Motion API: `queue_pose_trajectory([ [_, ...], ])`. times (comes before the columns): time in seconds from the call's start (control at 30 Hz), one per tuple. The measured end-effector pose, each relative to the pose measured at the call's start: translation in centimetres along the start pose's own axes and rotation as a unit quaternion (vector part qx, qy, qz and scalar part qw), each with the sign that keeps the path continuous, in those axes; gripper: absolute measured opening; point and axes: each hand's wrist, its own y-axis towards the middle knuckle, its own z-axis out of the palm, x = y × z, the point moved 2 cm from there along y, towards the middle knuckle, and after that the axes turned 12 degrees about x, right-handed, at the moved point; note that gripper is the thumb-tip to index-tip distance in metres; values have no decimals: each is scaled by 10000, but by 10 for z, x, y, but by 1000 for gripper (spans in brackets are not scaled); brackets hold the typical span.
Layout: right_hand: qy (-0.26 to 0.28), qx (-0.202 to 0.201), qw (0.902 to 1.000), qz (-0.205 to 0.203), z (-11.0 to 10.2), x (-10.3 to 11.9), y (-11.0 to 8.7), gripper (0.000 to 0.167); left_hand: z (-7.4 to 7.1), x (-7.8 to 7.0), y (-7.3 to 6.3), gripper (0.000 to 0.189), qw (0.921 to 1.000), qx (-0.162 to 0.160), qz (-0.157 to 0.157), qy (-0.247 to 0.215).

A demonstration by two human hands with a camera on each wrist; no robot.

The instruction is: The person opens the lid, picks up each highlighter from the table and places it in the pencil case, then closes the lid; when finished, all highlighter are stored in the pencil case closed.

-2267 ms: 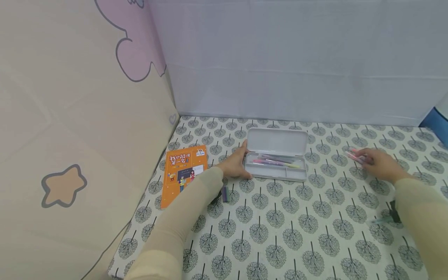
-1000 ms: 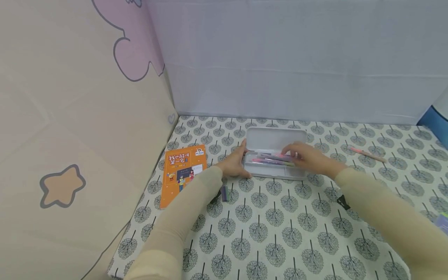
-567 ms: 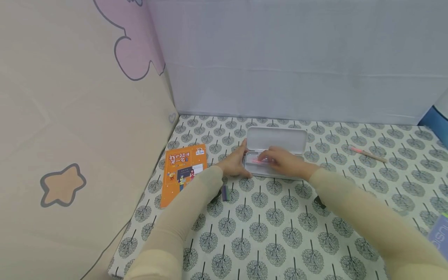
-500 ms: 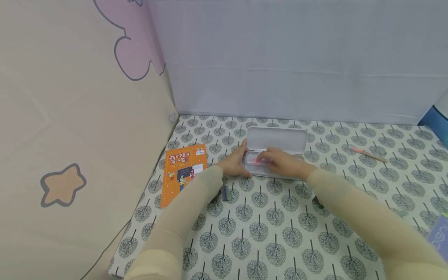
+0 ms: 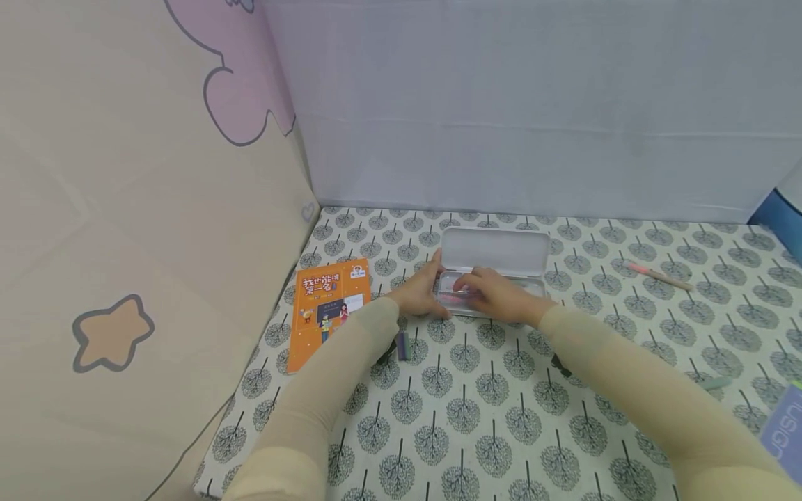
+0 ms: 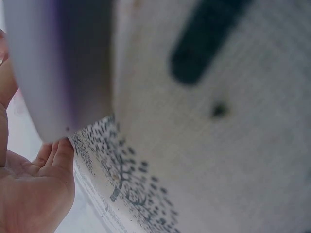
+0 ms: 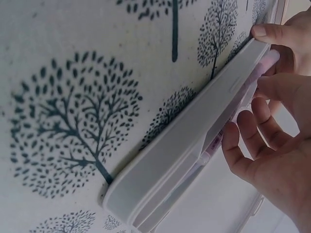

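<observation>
An open white pencil case [image 5: 495,314] lies at the back middle of the table, lid folded back. My left hand [image 5: 418,292] grips its left end, thumb on the front edge and fingers round the far side. My right hand [image 5: 498,296] is over the tray, fingers loosely bent and spread. In the right wrist view, a pink pen [image 7: 257,73] lies along the tray close beside the right hand's fingers. That hand hides most of the other pens in the head view. A pale, purple-edged thing [image 6: 63,63] is blurred close to the left wrist camera.
A pink-tipped pen [image 5: 659,276] lies on the patterned cloth to the right. An orange book [image 5: 331,299] is at the left, and a small purple-and-green block [image 5: 403,346] sits near the left sleeve. A purple item [image 5: 784,431] and a pale green stick [image 5: 716,383] are at the right.
My right hand brought a pink pen from the right side leftward into the case. Just now its fingers have loosened and lifted slightly. The left hand has stayed at the case's left end.
</observation>
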Motion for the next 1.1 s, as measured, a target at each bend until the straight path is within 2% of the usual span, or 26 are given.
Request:
queue_pose_trajectory([
  [0.23,124,-18,9998,134,-4,-3,-5,32,-1,0,-1,144,9999,18,4,-104],
  [0.5,141,-141,9996,183,-10,-17,-23,40,0,2,0,144,9999,2,45,-98],
  [0.73,415,-51,9966,708,-20,-35,-50,43,1,4,3,146,9998,-98,91,-162],
  [1.1,378,-346,9893,1369,-34,-73,-96,52,1,5,4,147,9998,-154,107,-12],
])
